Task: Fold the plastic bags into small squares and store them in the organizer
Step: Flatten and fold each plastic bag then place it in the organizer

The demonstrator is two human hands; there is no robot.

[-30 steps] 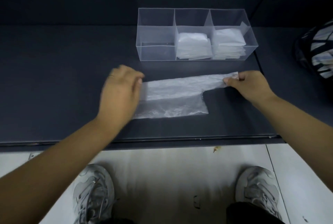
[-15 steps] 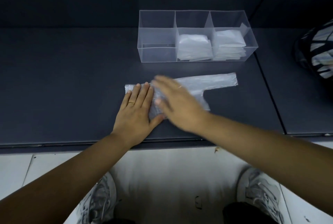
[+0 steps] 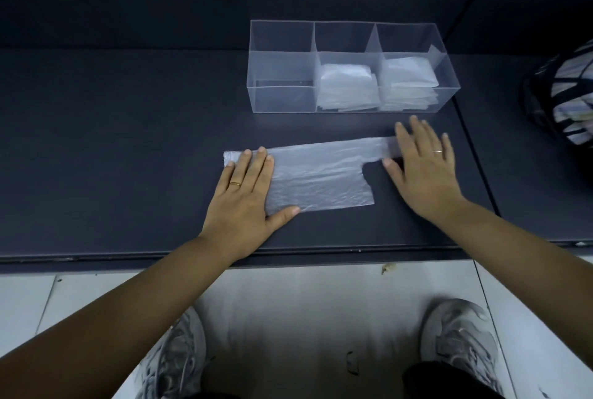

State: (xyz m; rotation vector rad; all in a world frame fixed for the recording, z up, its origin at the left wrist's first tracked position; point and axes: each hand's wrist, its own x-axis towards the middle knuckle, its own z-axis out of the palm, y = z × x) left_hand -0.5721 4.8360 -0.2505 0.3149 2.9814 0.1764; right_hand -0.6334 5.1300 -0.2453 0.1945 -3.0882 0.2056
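- One bag (image 3: 316,174) lies flat on your table (image 3: 128,148), near the organizer (image 3: 349,68).
- Your left hand (image 3: 244,196) and right hand (image 3: 423,167) press it, fingers straight, gripping nothing.
- Three compartments: two hold folded stacks (image 3: 348,87).

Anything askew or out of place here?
Minor: in the right compartment of the organizer a pale piece stands tilted against the end wall, off the folded stack. A small scrap lies on the floor. Nothing else.
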